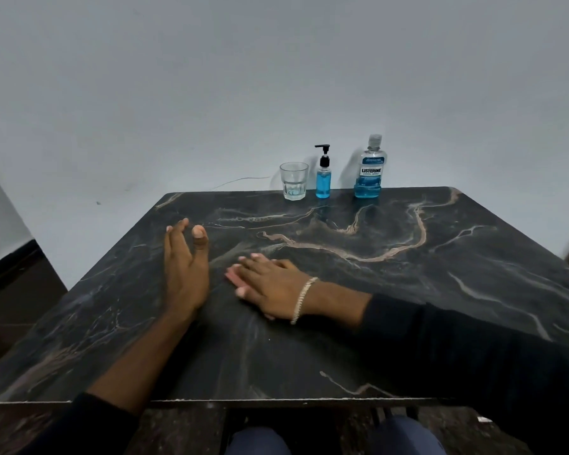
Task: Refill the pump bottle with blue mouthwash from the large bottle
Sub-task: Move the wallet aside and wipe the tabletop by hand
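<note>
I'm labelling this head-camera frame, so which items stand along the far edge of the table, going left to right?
Clear faceted drinking glass with a trace of blue liquid → small pump bottle of blue liquid with a black pump top → large clear Listerine mouthwash bottle, partly full of blue liquid.

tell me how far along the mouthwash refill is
Nothing looks done yet. The pump bottle still has its pump screwed on, and the large bottle is capped; both stand upright at the table's far edge beside a glass. Nothing is in hand: the left hand and right hand are empty. Opening both, pouring and reclosing remain.
</note>
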